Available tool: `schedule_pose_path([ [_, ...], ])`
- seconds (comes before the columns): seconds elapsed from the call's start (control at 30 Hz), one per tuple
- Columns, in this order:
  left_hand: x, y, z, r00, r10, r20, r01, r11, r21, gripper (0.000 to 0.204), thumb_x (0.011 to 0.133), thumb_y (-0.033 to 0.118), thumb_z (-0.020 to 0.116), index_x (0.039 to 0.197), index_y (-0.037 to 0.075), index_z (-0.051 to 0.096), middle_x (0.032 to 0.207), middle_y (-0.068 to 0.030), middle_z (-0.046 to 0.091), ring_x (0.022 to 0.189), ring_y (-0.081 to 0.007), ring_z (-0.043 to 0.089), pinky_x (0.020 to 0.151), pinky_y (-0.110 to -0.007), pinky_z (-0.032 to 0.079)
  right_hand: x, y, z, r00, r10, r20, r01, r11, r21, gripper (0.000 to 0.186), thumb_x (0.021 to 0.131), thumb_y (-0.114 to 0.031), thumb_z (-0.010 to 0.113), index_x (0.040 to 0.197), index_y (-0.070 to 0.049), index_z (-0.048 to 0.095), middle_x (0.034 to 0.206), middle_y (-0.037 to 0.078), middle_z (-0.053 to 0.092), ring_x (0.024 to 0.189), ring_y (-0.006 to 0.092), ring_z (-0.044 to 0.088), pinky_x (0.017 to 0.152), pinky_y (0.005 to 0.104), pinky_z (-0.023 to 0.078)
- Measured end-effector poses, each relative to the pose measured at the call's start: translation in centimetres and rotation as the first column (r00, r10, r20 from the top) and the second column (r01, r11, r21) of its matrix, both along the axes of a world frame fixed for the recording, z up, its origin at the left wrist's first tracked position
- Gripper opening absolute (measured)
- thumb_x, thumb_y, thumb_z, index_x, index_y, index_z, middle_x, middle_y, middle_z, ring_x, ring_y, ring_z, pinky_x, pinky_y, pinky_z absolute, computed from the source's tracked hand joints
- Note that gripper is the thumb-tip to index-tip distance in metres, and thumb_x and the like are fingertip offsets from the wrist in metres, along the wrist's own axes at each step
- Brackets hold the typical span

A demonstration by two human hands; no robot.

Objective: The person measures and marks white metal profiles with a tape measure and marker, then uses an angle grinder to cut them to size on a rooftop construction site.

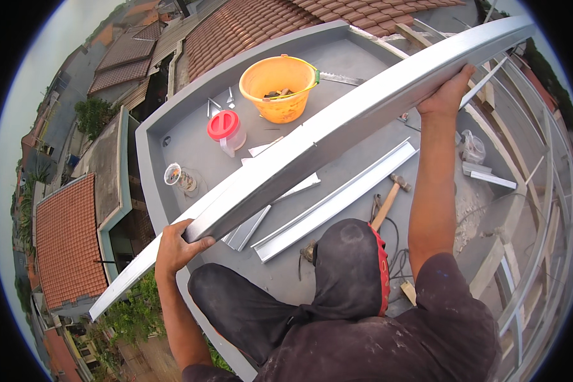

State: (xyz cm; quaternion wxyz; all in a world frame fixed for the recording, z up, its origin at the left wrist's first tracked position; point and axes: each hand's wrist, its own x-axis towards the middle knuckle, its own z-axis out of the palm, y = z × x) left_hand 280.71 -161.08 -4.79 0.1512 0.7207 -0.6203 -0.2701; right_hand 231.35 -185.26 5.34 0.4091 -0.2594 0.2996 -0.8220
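Observation:
A long silver metal channel [337,124] runs slantwise across the view, its left end sticking out past the slab's edge and its far end high at the right. My left hand [177,247] is closed round its lower part, thumb on the near side. Further up, my right hand [449,94] grips the near edge, with some fingers hidden behind the metal. Beneath it, a shorter metal channel [337,202] lies on the grey slab. A wooden-handled hammer [388,205] rests beside my bent knee.
Past the channel stand an orange bucket [275,105] with dark bits inside and a red-lidded clear jug [224,135]. A toothed saw blade [341,78] shows beside the bucket. A raised rim [148,172] borders the slab, with a drop beyond. Metal framing [547,210] stands at right.

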Motion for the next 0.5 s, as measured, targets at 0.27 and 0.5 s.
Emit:
schedule_pose_path([
  [0.27,-0.3,-1.8,-3.0,0.956,-0.120,-0.269,0.111,0.993,-0.046,0.088,0.068,0.048,0.086,0.138,-0.001,0.063,0.119,-0.0215,0.074,0.111,-0.0321,0.069,0.100,-0.041,0.050,-0.9,-1.3,2.3,0.999,0.040,-0.036,-0.046,0.980,-0.192,0.074,0.110,-0.068,0.020,0.152,-0.013,0.044,0.141,0.012,0.059,0.127,0.0264,0.062,0.105,0.0420,0.057],
  [0.5,-2.1,-4.0,-1.4,0.933,-0.107,-0.344,0.138,0.988,0.066,0.056,0.075,0.035,0.083,0.113,-0.006,0.074,0.094,-0.0148,0.075,0.088,-0.0209,0.067,0.084,-0.037,0.054,-3.2,-2.9,10.5,0.987,0.156,-0.032,-0.158,0.934,-0.321,0.054,0.109,-0.052,0.052,0.137,-0.007,0.062,0.131,0.010,0.068,0.119,0.0249,0.064,0.103,0.0415,0.054],
])
